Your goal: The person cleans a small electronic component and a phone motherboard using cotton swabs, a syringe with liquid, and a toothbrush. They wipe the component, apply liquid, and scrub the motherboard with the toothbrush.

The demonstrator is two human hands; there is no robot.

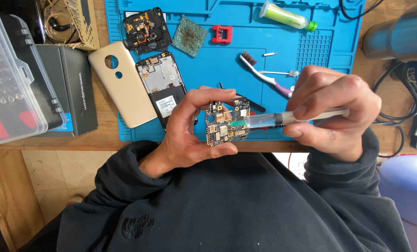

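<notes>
Two hands busy | left hand (190, 130) pinching circuit board (227, 121) | right hand (334, 112) curled around syringe (283, 119), tip seemingly touching board

This is a small electronics repair bench, the kind used for fixing phones. A blue silicone work mat (311, 51) with moulded trays covers a worn wooden table (101, 140). On the mat lie an opened phone body (164, 86), a gold back cover (123, 84) partly off its left edge, a black inner frame (147, 30) at the far side, a cleaning brush (264, 74) and a green-capped tube (288, 16). At the left stand a clear plastic case of screwdriver bits (7, 79) and a dark box (75, 88). Black cables (395, 107) trail at the right.
</notes>
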